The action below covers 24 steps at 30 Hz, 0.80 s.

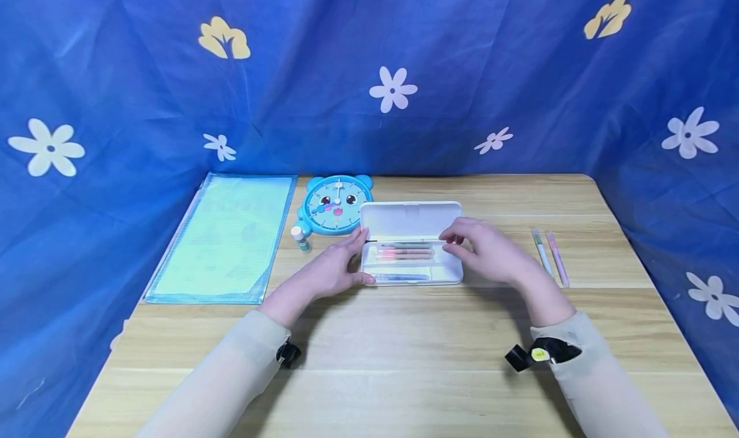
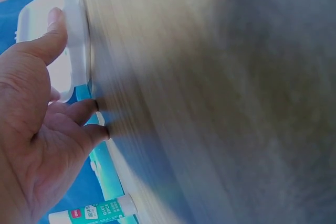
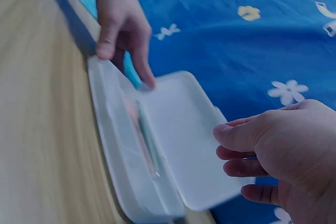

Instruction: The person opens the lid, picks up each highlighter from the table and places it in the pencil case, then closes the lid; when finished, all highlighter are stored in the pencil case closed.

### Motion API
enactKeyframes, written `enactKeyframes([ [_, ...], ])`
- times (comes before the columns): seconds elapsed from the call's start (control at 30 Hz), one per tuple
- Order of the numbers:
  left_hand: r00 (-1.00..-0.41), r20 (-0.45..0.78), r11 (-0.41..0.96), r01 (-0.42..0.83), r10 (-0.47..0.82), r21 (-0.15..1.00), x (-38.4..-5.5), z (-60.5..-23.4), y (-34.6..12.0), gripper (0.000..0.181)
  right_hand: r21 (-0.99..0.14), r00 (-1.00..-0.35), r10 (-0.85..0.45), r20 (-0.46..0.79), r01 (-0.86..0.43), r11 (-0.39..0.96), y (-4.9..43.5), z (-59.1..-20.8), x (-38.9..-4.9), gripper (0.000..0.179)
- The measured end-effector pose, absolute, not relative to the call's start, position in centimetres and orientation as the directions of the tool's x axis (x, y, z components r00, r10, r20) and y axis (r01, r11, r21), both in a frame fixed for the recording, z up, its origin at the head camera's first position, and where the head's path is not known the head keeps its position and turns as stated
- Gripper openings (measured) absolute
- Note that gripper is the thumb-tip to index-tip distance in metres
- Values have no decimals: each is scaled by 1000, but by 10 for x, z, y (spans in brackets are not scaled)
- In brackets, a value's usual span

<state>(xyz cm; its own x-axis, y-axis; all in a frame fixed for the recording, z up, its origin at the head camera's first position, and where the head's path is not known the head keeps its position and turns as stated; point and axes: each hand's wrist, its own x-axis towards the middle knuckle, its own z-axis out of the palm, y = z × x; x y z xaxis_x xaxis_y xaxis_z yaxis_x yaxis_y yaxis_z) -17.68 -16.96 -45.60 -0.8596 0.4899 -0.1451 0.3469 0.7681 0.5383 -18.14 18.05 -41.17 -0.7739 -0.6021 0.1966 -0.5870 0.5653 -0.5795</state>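
A white pencil case stands on the table with its lid tilted up at the back. Several slim pens lie side by side in its rear compartment, and a pale blue strip shows in the front one. My left hand grips the case's left end, thumb at the front corner and fingers toward the hinge. By the right end is my right hand, fingers loosely bent and holding nothing; the right wrist view shows them beside the raised lid.
Behind the left hand lie a blue bear-shaped clock and a glue stick. A mesh zip folder fills the table's left side. Two markers, one green-tipped and one pink, lie right of the case. A blue curtain hangs behind.
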Motion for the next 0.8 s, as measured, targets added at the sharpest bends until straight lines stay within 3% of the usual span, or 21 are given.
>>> enactKeyframes([
  [0.47, -864, -140, 763, 339, 485, 549, -177, -456, -169, 111, -581, -889, -369, 270, -456, 674, 256, -419, -180, 16],
  [0.8, -869, -154, 771, 319, 470, 551, -176, -456, -169, 110, -604, -971, -143, 189, -230, 763, 307, -434, -166, 22],
])
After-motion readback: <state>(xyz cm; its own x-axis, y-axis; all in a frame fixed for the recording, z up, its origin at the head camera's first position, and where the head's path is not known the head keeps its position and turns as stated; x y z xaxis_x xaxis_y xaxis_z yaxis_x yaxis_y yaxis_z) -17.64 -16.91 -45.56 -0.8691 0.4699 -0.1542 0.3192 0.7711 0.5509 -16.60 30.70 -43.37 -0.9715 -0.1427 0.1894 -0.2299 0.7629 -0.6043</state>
